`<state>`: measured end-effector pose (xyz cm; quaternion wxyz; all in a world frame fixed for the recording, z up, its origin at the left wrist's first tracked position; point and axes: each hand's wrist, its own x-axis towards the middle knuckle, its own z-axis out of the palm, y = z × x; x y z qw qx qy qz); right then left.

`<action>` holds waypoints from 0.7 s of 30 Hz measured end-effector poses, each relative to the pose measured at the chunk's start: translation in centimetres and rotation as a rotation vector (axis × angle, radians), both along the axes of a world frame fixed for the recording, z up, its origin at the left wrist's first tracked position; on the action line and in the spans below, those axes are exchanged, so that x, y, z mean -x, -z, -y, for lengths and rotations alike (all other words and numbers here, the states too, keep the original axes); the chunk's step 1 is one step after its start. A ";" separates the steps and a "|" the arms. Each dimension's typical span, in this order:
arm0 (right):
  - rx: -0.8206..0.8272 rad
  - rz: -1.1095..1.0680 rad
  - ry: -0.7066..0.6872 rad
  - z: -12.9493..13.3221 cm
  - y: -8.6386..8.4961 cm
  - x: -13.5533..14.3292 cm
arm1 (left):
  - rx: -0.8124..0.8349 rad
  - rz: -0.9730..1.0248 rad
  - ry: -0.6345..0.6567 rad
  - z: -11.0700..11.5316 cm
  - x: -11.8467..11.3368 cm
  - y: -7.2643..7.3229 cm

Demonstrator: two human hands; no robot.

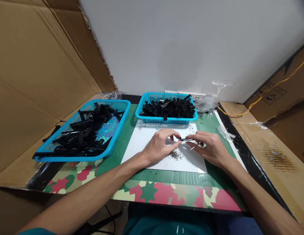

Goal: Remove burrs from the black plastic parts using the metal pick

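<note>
A small, narrow black part (186,139) is held level between my two hands above a white sheet (139,147). My left hand (164,143) pinches its left end between thumb and fingertips. At the other end, the fingers of my right hand (209,145) are closed on it, and a thin pale stick-like piece shows by the right fingers. What exactly the part is cannot be made out. Below the hands lies a pile of tiny dark wire-like bits (175,155) on the sheet.
A blue basket (128,112) of long black parts stands at the left, and another blue basket (166,121) of smaller black pieces at the back. Cardboard walls (44,58) flank the table. Clear plastic bags (205,103) and a yellow cable (252,105) lie at the back right.
</note>
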<state>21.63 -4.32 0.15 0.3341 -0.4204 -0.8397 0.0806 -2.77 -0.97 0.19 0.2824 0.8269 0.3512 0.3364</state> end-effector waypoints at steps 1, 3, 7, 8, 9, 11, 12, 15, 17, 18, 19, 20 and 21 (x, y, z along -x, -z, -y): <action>0.041 -0.001 0.002 0.0 -0.2 0.0 | -0.016 -0.015 -0.005 0.0 0.0 0.1; 0.077 0.002 -0.004 0.0 -0.6 0.0 | -0.044 -0.054 -0.005 0.0 -0.1 0.5; 0.049 0.053 -0.035 -0.3 -0.6 0.0 | -0.106 -0.126 0.036 -0.1 -0.2 1.1; 0.034 0.076 -0.037 -0.4 -0.5 0.0 | -0.122 -0.128 0.048 -0.1 -0.2 1.1; 0.021 0.092 -0.033 -0.5 -0.4 0.0 | -0.137 -0.125 0.058 -0.1 -0.2 1.2; 0.010 0.059 0.000 -0.5 -0.1 0.0 | -0.166 -0.127 0.067 0.0 -0.2 1.2; 0.016 -0.004 0.032 -0.4 0.0 0.1 | -0.179 -0.135 0.071 0.0 -0.2 1.2; 0.128 -0.302 0.154 -0.1 0.1 0.8 | -0.209 -0.164 0.072 0.1 -0.2 1.2; 0.247 -0.502 0.191 0.0 0.1 1.6 | -0.222 -0.164 0.073 0.1 -0.2 1.3; 0.306 -0.583 0.191 0.1 0.2 2.0 | -0.230 -0.161 0.075 0.1 -0.2 1.3; 0.354 -0.645 0.182 0.1 0.2 2.4 | -0.239 -0.159 0.077 0.1 -0.2 1.4; 0.383 -0.690 0.174 0.2 0.3 2.7 | -0.246 -0.159 0.080 0.1 -0.2 1.5; 0.400 -0.717 0.168 0.2 0.4 2.9 | -0.252 -0.162 0.083 0.1 -0.2 1.5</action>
